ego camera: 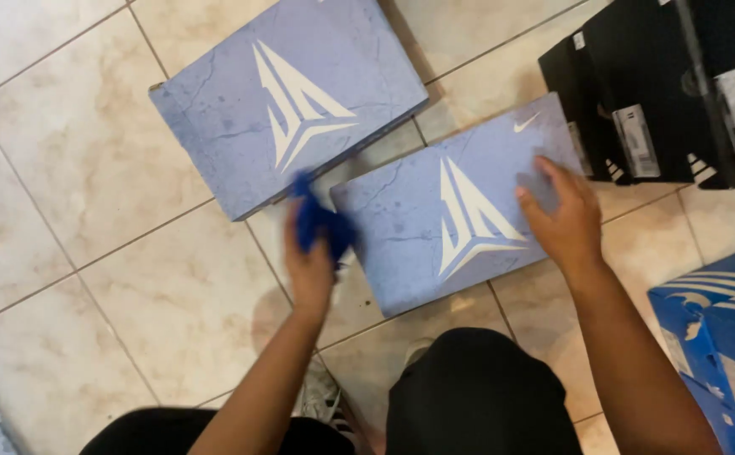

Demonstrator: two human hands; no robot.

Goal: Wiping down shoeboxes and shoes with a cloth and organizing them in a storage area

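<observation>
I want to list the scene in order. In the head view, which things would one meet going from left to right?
Far pale blue box → left hand gripping a dark blue cloth → near pale blue box → right hand flat on it → black boxes → bright blue boxes.

The two pale blue shoeboxes, centre [452, 223] and upper left [287, 101], look like matt cardboard printed with a cracked-stone pattern. The dark blue cloth [321, 223] seems soft (blurred). Floor tiles [64, 168] are glossy marbled ceramic; black boxes [637, 76], upper right, are matt card.
</observation>
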